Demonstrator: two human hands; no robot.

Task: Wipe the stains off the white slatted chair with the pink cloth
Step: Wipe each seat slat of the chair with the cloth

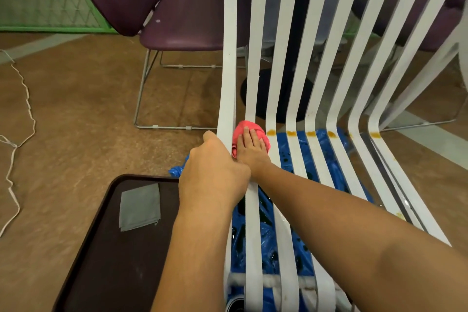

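Six orange stains [311, 133] run rightward across white slatted chair [278, 83] from crumpled pink cloth [249, 129] under flat R hand [252, 149]; L hand [215, 172] clenched on edge slat.

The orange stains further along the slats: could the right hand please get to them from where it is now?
Probably yes. The right hand presses the pink cloth on the second slat, and the orange stains sit in a row on the neighbouring slats at the same bend. Nothing lies between them.
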